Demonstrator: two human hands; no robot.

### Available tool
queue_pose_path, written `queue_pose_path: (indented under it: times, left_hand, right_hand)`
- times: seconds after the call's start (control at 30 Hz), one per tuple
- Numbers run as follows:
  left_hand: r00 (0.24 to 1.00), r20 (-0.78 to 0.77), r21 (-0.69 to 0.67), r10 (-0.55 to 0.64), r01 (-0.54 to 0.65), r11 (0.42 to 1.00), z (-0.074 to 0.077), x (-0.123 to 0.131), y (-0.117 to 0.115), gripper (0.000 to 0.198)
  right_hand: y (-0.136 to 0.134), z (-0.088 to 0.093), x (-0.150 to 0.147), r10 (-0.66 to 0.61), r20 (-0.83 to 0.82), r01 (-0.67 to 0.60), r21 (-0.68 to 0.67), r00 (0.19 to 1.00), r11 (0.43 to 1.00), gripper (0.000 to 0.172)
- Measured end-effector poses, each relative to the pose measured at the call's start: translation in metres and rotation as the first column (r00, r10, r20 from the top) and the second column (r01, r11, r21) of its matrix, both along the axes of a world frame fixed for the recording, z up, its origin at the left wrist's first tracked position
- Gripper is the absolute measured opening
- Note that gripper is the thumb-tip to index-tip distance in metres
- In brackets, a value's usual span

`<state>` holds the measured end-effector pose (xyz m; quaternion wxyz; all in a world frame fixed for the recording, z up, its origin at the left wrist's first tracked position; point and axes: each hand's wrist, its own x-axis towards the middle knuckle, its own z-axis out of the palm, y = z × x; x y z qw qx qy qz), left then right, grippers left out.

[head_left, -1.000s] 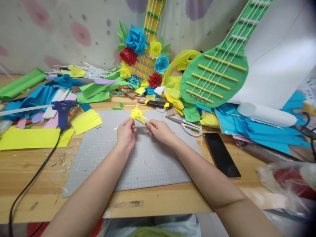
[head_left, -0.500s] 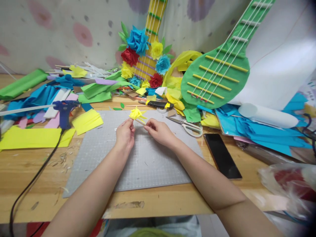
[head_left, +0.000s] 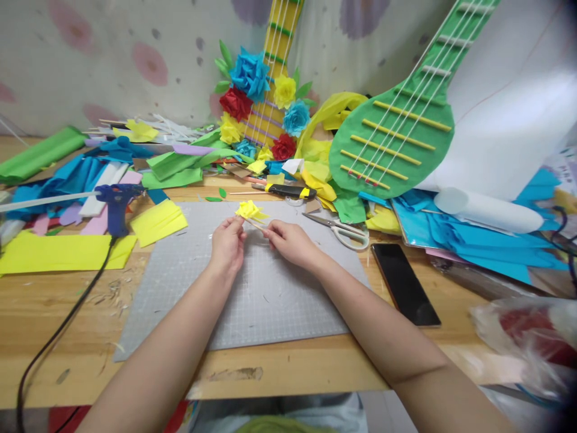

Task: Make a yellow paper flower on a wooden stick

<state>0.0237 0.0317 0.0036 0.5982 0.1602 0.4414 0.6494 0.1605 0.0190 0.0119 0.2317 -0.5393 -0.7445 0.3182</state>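
Note:
A small yellow paper flower (head_left: 250, 210) is held over the far part of the grey cutting mat (head_left: 279, 300). My left hand (head_left: 228, 243) pinches it at its base. My right hand (head_left: 288, 239) is closed on a thin stick (head_left: 255, 225) that reaches to the flower's petals. How far the stick goes into the petals is hidden. White-handled scissors (head_left: 345, 231) lie just right of my right hand, and a black and yellow utility knife (head_left: 288, 190) rests beyond the mat.
A blue glue gun (head_left: 118, 207) with a black cord stands at left by yellow paper sheets (head_left: 54, 251). A phone (head_left: 404, 285) lies at right. Behind, a green paper instrument (head_left: 392, 144) and a flowered yellow one (head_left: 279, 54) lean up. Blue paper (head_left: 478, 240) is piled at right.
The stick in my right hand has tilted slightly against the petals, and the flower has turned a little. Both hands stay nearly in place.

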Motion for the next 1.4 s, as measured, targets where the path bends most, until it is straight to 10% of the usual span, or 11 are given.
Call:
queue_pose_path:
  times: [1.4]
  left_hand:
    - [0.961,0.143,0.002,-0.238,0.24,0.971,0.0006,-0.0042,0.0013,0.028]
  right_hand:
    - [0.0034,-0.0005,0.0064,-0.023,0.18,-0.003,0.145,0.983,0.989,0.021]
